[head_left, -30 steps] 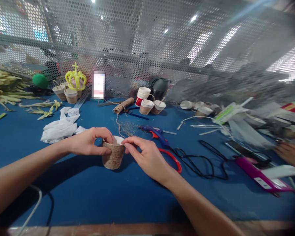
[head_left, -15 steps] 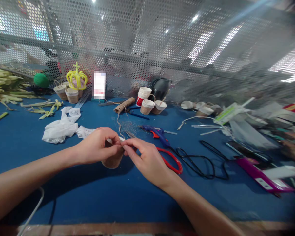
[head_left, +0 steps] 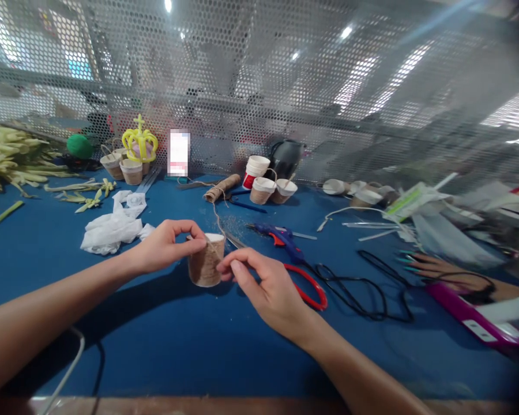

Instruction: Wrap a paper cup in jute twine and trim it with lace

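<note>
A small paper cup (head_left: 206, 270) wound with brown twine, its white rim showing, is between my hands on the blue table. My left hand (head_left: 175, 245) is at the cup's left rim, thumb and forefinger closed on a short strand of twine (head_left: 214, 249). To the right of the cup, my right hand (head_left: 263, 279) has its fingertips pinched at the lower end of this strand, close to the cup's side. From a twine roll (head_left: 222, 188) behind, a strand runs toward the cup. Scissors with red handles (head_left: 313, 291) lie partly under my right hand.
A blue glue gun (head_left: 281, 237) with a black cord lies right of the cup. White lace (head_left: 110, 230) is at the left. Wrapped cups (head_left: 262, 190) stand behind. Another person's hand (head_left: 432, 266) rests by a purple power strip (head_left: 462, 314) at the right.
My right hand has moved down and away from my left, showing more of the cup and a strand between them. The other person's hand has come further in at the right.
</note>
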Motion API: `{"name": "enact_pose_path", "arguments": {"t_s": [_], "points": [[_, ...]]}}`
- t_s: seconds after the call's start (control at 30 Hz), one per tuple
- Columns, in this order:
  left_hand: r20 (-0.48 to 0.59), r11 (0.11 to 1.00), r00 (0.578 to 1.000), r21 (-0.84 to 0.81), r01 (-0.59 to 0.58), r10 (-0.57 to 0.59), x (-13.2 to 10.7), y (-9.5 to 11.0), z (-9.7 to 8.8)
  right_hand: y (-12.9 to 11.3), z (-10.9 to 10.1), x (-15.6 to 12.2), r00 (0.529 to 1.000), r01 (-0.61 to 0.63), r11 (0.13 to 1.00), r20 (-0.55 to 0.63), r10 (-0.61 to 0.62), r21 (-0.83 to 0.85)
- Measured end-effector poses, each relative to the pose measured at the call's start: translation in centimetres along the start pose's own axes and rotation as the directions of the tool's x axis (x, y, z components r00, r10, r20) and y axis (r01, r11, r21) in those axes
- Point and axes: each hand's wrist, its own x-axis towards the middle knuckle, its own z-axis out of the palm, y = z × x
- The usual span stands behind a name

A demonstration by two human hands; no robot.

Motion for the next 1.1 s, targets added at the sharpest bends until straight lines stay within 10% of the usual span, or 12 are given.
{"name": "enact_pose_path", "arguments": {"t_s": [1.1], "points": [[0.103,0.998,0.994,-0.056,-0.026,0.032,0.5,-1.4,-1.0,0.7,0.6,0.1,0.959,-0.273,0.920,0.156,0.237,0.281]]}}
